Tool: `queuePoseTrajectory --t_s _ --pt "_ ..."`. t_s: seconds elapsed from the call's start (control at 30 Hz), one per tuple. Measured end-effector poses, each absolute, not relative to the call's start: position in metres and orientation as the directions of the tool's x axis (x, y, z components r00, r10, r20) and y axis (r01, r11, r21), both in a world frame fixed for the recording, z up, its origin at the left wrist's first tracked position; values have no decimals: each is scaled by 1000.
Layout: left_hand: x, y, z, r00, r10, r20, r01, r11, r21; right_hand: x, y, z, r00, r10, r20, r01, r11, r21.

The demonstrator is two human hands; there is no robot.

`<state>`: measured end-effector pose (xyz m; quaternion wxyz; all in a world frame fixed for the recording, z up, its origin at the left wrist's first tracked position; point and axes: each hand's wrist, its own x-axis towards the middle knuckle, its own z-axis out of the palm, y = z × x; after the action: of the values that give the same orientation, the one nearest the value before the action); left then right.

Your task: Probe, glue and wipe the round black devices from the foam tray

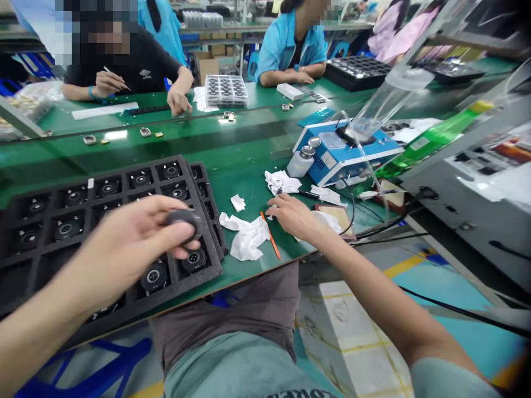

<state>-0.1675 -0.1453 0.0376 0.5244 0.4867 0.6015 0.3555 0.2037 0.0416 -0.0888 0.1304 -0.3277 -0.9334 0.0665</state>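
My left hand (141, 243) is closed around a round, dark smartwatch body (182, 224), held above the right part of a black foam tray (213, 265). Similar round watch bodies (154, 276) sit face down in the tray's square compartments. My right hand (292, 215) rests low over the green bench with its fingers curled together; a small pale thing shows at the fingertips, too small to name. Beside those fingers lie an orange stick (271, 237) and a crumpled white tissue (249, 240). Another crumpled tissue (282, 181) lies just beyond them.
Behind my right hand stand a white pump bottle (301, 161) and a blue machine (344, 152) with a clear tube. A green bottle (440, 132) leans by a grey cabinet (468, 204). Across the bench, people work near a clear tray (226, 91) of small parts.
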Motion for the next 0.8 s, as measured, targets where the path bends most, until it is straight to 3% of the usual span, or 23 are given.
queuePoseTrajectory --t_s 0.17,0.37,0.47,0.53,0.63,0.7,0.8 --pt "-29 -77 40 146 922 -358 3 362 932 215 47 -95 -671 631 388 542 776 -323" --pt "-27 -73 21 115 956 -269 -139 283 949 220 73 -92 -221 734 643 510 648 -565" --pt "-33 -74 17 119 952 -282 -149 298 943 219 94 -92 -6 819 574 299 549 -780" --pt "-32 -74 16 122 949 -291 -155 308 939 217 104 -92 13 867 497 219 483 -848" --pt "-30 -73 14 136 947 -291 -180 312 933 213 103 -79 128 862 491 70 486 -871" --pt "-30 -73 12 150 946 -287 -191 313 930 208 87 -58 257 838 481 -159 527 -835" --pt "-30 -73 9 165 946 -278 -198 308 930 196 46 -11 273 870 411 -478 494 -726"
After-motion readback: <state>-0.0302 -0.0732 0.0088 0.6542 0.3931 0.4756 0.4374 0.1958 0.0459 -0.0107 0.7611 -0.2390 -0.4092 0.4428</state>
